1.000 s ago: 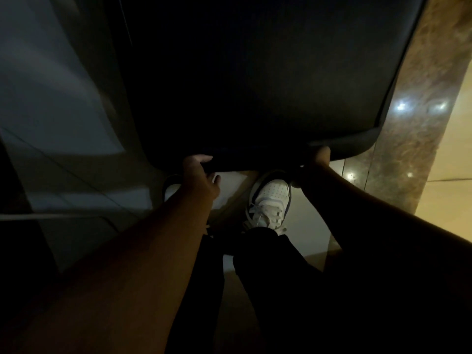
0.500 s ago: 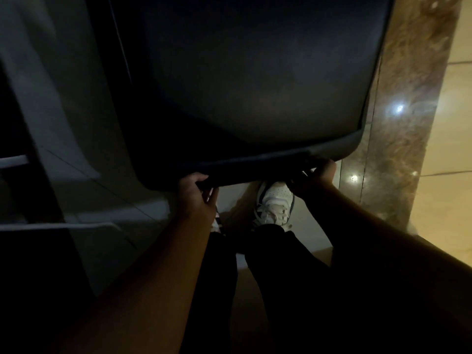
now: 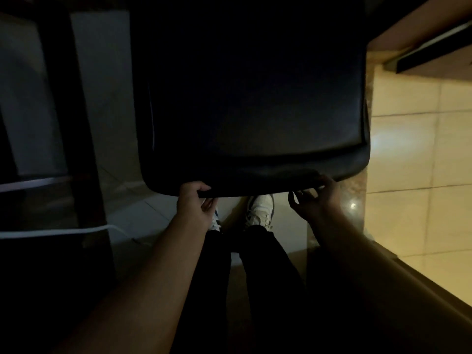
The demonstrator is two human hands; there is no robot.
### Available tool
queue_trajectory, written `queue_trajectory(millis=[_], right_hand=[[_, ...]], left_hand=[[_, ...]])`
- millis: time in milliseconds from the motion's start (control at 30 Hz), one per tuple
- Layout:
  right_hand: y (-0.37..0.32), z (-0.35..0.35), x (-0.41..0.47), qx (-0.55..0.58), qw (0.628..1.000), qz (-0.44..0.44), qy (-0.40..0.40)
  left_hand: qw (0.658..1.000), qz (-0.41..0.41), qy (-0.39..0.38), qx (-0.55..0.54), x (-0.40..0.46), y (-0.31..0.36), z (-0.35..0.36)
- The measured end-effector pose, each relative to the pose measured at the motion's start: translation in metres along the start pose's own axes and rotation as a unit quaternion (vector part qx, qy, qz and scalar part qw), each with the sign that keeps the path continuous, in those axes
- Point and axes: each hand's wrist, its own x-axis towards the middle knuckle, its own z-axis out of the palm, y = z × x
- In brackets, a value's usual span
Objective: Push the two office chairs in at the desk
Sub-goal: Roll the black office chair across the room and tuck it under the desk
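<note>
A black office chair (image 3: 255, 98) fills the upper middle of the dim view, its backrest seen from behind and above. My left hand (image 3: 195, 203) is wrapped around the near top edge of the backrest, left of centre. My right hand (image 3: 315, 198) holds the same edge near its right corner, fingers curled under the rim. The chair's seat and wheels are hidden. No second chair can be made out, and the desk is not clearly visible.
Dark furniture (image 3: 63, 123) stands close on the left, with a white cable (image 3: 63, 232) running across it. My white shoes (image 3: 259, 209) stand just below the chair's edge. A brown marble strip (image 3: 355, 208) and lit beige floor tiles (image 3: 413, 175) lie to the right.
The view has shifted, so the chair's top edge sits lower and further right in the frame. More lit floor shows on the right. Both hands stay on the backrest edge.
</note>
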Motion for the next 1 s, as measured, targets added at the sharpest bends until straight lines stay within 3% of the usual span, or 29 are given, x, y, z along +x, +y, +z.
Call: queue_trajectory(millis=[167, 500, 733, 900, 1000], right_hand=[[-0.042, 0.009, -0.098, 0.006, 0.998, -0.057, -0.034], [-0.127, 0.109, -0.292, -0.043, 0.965, -0.244, -0.084], [-0.239, 0.237, -0.428, -0.043, 0.935, -0.327, -0.133], [-0.317, 0.337, -0.493, -0.106, 0.903, -0.399, -0.119], [-0.36, 0.397, -0.529, -0.146, 0.871, -0.465, -0.063]], left_hand=[[0.997, 0.032, -0.067, -0.004, -0.086, 0.028, 0.007], [0.958, 0.285, -0.017, 0.014, -0.279, 0.162, 0.078], [0.914, 0.4, 0.004, 0.076, -0.401, 0.311, 0.182], [0.885, 0.446, 0.002, 0.135, -0.468, 0.41, 0.259], [0.86, 0.472, 0.015, 0.192, -0.502, 0.467, 0.306]])
